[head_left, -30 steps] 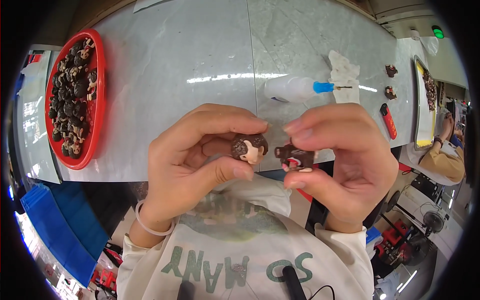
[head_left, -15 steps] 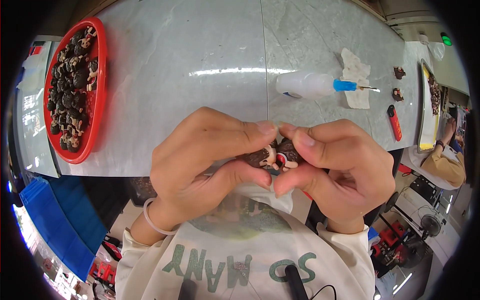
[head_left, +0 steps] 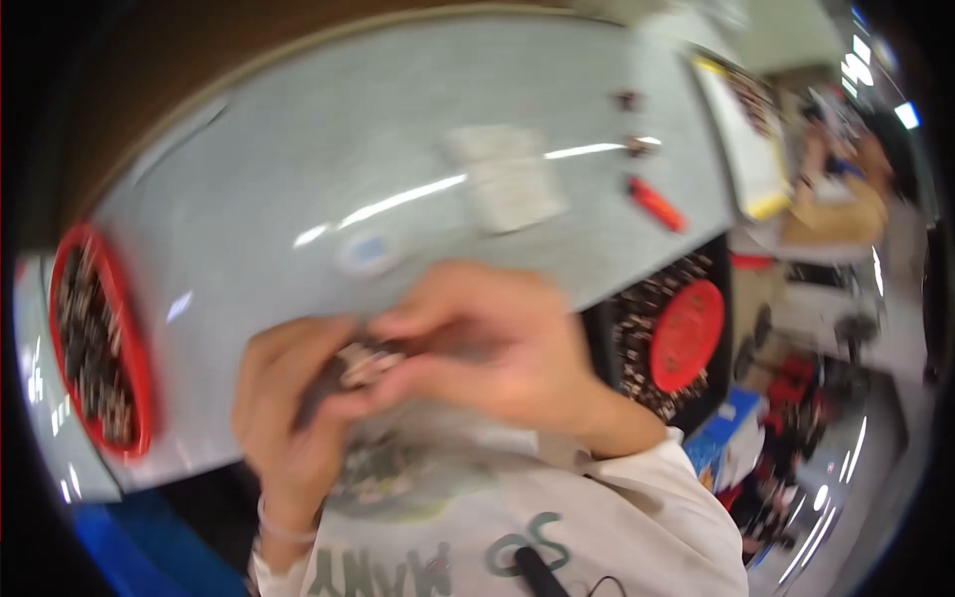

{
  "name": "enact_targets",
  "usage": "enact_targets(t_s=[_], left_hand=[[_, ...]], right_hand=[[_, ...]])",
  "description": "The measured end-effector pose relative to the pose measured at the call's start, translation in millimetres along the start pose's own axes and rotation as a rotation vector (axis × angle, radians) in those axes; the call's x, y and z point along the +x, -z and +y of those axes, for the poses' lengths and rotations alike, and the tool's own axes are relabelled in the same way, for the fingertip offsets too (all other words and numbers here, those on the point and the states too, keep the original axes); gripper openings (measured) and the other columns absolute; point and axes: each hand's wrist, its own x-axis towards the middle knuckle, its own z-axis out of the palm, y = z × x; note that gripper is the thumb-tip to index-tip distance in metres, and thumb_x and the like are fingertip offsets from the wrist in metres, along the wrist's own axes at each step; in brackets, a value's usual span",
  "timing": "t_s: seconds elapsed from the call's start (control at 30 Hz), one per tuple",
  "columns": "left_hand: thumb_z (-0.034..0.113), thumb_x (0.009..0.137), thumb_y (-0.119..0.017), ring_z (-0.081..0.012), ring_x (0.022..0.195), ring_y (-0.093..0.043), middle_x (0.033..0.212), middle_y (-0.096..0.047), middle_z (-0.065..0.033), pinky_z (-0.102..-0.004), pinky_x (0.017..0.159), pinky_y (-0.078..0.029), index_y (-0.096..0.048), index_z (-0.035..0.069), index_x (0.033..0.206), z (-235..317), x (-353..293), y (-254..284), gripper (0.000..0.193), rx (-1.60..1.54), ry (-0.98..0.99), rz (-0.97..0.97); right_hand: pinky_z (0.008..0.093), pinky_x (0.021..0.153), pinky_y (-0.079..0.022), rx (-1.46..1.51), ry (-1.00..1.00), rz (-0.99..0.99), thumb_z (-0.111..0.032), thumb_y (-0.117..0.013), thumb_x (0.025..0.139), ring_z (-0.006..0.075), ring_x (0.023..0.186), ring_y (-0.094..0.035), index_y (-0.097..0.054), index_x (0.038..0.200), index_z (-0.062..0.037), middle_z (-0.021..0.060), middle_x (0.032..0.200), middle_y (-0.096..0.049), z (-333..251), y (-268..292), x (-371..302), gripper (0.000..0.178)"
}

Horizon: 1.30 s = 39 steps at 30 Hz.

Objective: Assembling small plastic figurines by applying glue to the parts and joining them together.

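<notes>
Motion smears the whole view. Above the near edge of the grey table, both my hands meet around a small brown-and-flesh-coloured figurine (head_left: 366, 364). My left hand (head_left: 284, 393) curls round its left side, with thumb and fingers pressed close. From the right, thumb and forefinger of my right hand (head_left: 497, 333) pinch the same figurine. Fingers and blur hide most of it, and I cannot tell whether it is one piece or two pressed together. Just beyond my fingers shows a blurred white-and-blue shape (head_left: 367, 253) on the table.
A red tray (head_left: 139, 398) full of brown-haired figurines stands at left. Farther off lie a whitish cloth or paper (head_left: 512, 179), a red lighter (head_left: 657, 204) and two small brown pieces (head_left: 638, 146). At right, a red dish (head_left: 686, 336) sits in a dark bin (head_left: 637, 333); beyond sits another person (head_left: 846, 204).
The view has swung rightward, bringing the dark bin and red dish into sight. My hands appear farther left, still together on the figurine. The bottle no longer shows lying beside the whitish cloth or paper.
</notes>
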Motion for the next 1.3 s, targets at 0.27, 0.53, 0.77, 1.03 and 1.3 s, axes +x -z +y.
enact_targets(t_s=[0.27,0.53,0.77,1.03,1.3], left_hand=[[0.028,0.089,-0.042,-0.0217,0.085,-0.050,0.094,-0.051,-0.0125,-0.0295,0.077,-0.038,-0.049,-0.005,0.103,9,-10,-1,0.037,0.104,-0.017,-0.184],[0.036,0.090,-0.039,-0.0215,0.083,-0.049,0.090,-0.051,-0.0124,-0.0296,0.076,-0.038,-0.048,-0.005,0.100,2,-12,-5,0.043,0.127,-0.072,-0.199],[0.034,0.091,-0.038,-0.0194,0.079,-0.048,0.087,-0.050,-0.0112,-0.0277,0.071,-0.038,-0.047,-0.004,0.099,-1,-13,0,0.041,0.152,-0.075,-0.259],[0.035,0.087,-0.045,-0.0223,0.071,-0.048,0.080,-0.049,-0.0121,-0.0306,0.064,-0.039,-0.051,-0.003,0.094,3,-14,-6,0.039,0.157,-0.036,-0.140],[0.033,0.074,-0.063,-0.0245,0.059,-0.047,0.068,-0.050,-0.0087,-0.0321,0.052,-0.038,-0.056,0.002,0.088,2,-3,-9,0.035,0.153,-0.149,-0.163]], right_hand=[[0.0220,0.059,-0.049,0.182,-0.093,-0.043,-0.001,-0.066,0.071,0.0132,0.068,-0.062,-0.052,0.081,0.0052,0.0129,0.076,-0.063,-15,7,-16,0.018],[0.0236,0.052,-0.048,0.157,0.034,-0.022,0.000,-0.064,0.069,0.0145,0.059,-0.061,-0.051,0.075,0.0069,0.0141,0.069,-0.061,-13,12,-26,0.016],[0.0242,0.047,-0.046,0.149,0.119,0.053,0.003,-0.060,0.069,0.0157,0.050,-0.059,-0.051,0.068,0.0074,0.0144,0.063,-0.059,-13,5,-31,0.010],[0.0240,0.057,-0.048,-0.046,0.137,0.060,-0.005,-0.066,0.069,0.0141,0.062,-0.061,-0.054,0.078,0.0056,0.0095,0.066,-0.060,-18,8,-32,0.018],[0.0255,0.072,-0.050,-0.045,-0.062,0.098,0.011,-0.063,0.068,0.0178,0.080,-0.062,-0.052,0.098,0.0098,0.0156,0.086,-0.061,-13,1,-30,0.031]])
